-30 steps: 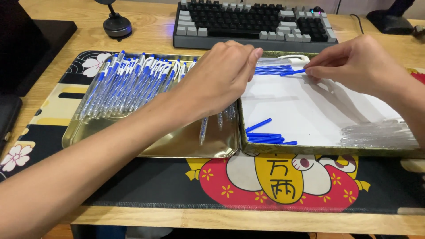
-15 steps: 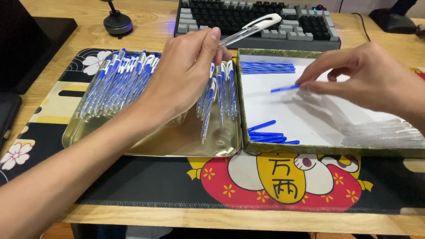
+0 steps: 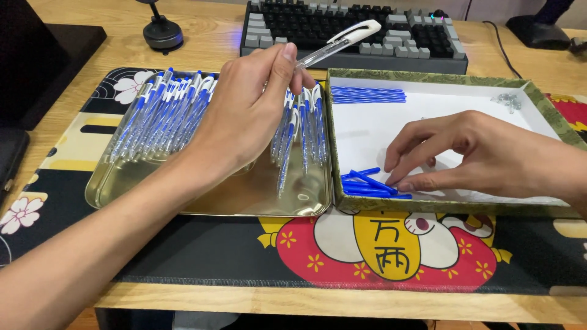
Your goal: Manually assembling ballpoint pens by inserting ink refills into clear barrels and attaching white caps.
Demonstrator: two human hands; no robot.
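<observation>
The left hand (image 3: 244, 119) is pinching a clear pen barrel (image 3: 333, 44) at 12 o'clock; the right hand (image 3: 471, 156), fingers together, is seemingly picking 1 blue refill (image 3: 367, 182) at 3 o'clock, needing alignment.

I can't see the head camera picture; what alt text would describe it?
A person's left hand lifts a clear pen with a white clip above a gold tray of blue-and-white pens, while the right hand touches short blue pieces in a white-lined box.
</observation>
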